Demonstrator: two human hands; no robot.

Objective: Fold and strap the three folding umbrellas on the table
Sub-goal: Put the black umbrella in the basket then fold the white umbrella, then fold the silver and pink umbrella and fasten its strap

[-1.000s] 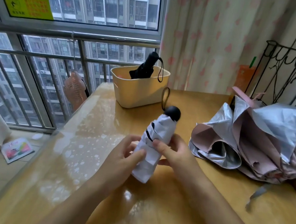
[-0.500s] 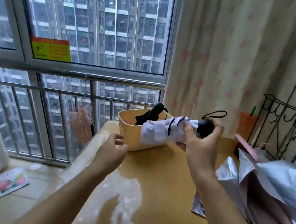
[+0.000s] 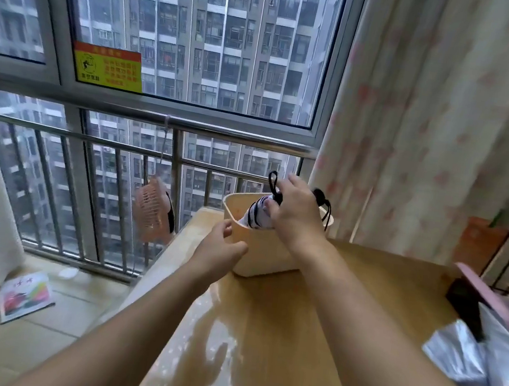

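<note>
Now the right hand (image 3: 292,212) grips the folded white umbrella (image 3: 255,214), which stands tilted inside the cream basket (image 3: 263,252) at the table's (image 3: 309,329) far edge. Beside the basket's near wall, the left hand (image 3: 220,248) hovers, fingers loosely apart, perhaps touching it.

A yellow-and-red warning sticker (image 3: 108,68) on the window glass carried Chinese print too blurred to read.
</note>
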